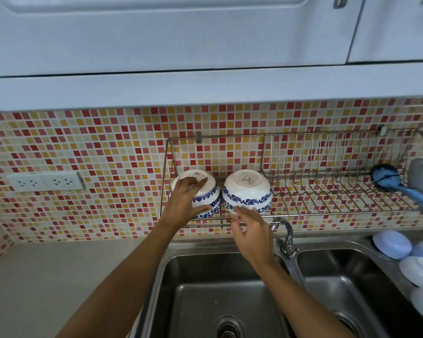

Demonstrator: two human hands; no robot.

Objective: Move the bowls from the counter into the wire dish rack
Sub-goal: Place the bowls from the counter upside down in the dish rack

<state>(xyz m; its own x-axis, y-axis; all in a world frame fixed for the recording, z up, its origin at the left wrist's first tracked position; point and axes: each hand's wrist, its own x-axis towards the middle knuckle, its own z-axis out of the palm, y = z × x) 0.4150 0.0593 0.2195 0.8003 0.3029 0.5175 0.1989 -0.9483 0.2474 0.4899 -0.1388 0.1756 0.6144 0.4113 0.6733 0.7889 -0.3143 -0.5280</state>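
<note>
Sink [205, 289] nearest, worktop [59, 276] bare. Right hand [252, 237]: fingers loose, tips just touching right bowl [246, 191]. Left hand [183, 203]: fingers wrapped around left bowl [200, 191]. Both bowls upside down in the dish rack [303, 211]. Judged: placing step; next, let go cleanly.

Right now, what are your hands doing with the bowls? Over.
Left hand gripping left blue-flowered white bowl. Right hand fingertips touching right one. Both upside down in wire dish rack. Nothing blocking.
</note>
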